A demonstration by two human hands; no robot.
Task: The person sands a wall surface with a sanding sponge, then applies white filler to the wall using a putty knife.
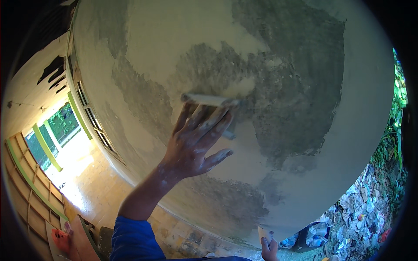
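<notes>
My left hand (196, 141) is raised against the wall (365, 87), its back toward me and its thumb held apart. Under its fingers a pale flat scraper (211, 99), a little blurred, is pressed to the wall's surface. White smears mark the fingers and wrist. Around the tool the wall shows rough dark grey patches between smooth whitish coating. Low in the view, my right hand (270, 251) grips a small pale flat blade (264, 234) with a dark smudge on it. Much of that hand is cut off by the lower edge.
A barred window (89, 111) sits in the wall at left, above a tiled floor (109, 187). A wooden panel (32, 178) and a red plastic bag (61, 240) are at lower left. Scattered rubbish (352, 217) and a dark container (307, 237) lie at lower right.
</notes>
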